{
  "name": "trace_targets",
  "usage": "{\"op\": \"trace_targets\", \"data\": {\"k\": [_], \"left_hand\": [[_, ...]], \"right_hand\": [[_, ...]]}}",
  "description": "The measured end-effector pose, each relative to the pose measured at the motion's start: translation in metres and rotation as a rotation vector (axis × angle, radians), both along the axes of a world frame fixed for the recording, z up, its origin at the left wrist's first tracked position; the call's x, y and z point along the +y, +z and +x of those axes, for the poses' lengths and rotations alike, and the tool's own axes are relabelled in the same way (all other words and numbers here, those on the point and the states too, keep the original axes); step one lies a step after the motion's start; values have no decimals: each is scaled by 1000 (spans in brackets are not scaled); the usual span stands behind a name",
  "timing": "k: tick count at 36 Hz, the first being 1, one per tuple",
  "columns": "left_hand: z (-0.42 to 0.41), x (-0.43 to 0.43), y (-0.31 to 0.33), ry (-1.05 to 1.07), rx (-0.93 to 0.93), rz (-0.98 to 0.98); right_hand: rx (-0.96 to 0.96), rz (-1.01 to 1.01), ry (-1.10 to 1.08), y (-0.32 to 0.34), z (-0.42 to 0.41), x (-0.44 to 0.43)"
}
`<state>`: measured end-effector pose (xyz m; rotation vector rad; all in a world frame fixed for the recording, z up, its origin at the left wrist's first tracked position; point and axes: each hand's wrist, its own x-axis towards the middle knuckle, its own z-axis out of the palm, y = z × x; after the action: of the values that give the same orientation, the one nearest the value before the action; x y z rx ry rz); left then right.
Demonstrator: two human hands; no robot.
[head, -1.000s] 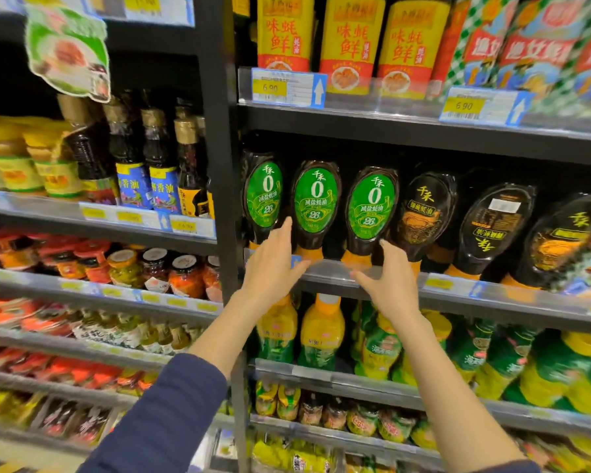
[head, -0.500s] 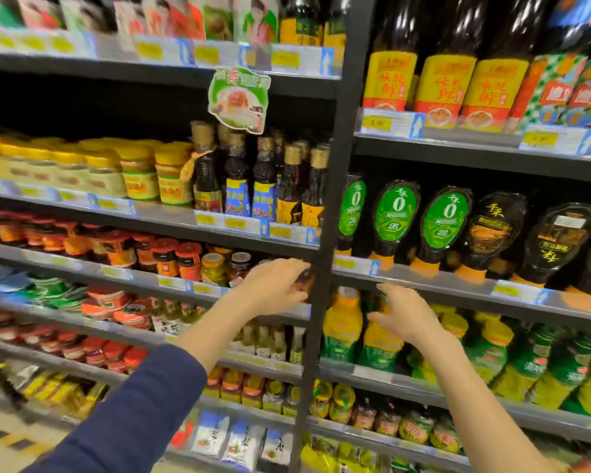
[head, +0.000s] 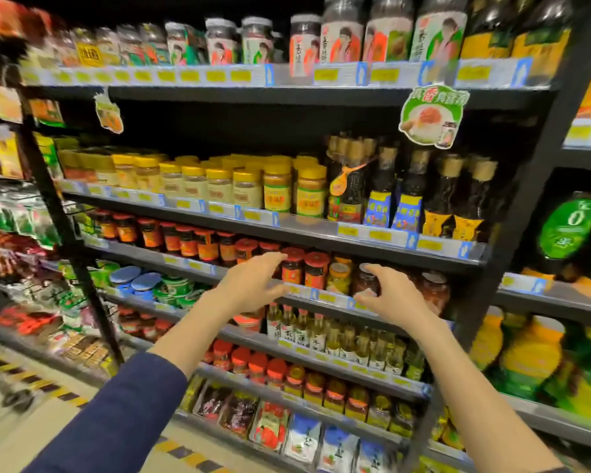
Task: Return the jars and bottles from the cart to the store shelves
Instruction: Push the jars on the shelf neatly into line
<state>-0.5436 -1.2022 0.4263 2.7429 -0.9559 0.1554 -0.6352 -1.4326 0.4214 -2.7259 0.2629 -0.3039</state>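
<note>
Before the shelf edge [head: 321, 295], left hand [head: 253, 285], right hand [head: 394, 295], both empty.

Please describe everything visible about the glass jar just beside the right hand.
The clear glass jar with a pale lid stands upright at the front edge of the grey metal shelf, among other jars. Its contents look dark reddish-brown. The bare right hand overlaps its lower right side, fingers spread; actual contact cannot be told.

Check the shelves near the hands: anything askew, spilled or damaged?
Nothing clearly stands out. The red-lidded jars by the left hand stand upright in a row, and the jar at the right hand is upright too. No spills or breakage show, though the picture's edges are blurred.
</note>
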Motion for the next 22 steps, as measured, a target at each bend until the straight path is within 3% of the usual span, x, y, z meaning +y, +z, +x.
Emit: {"op": "trace_targets", "data": {"k": [10,22], "left_hand": [[72,41,-9,31,-7,1],[178,13,-10,8,-215,99]], "right_hand": [[-57,3,109,1,93,53],[-126,-161,60,-9,177,59]]}}
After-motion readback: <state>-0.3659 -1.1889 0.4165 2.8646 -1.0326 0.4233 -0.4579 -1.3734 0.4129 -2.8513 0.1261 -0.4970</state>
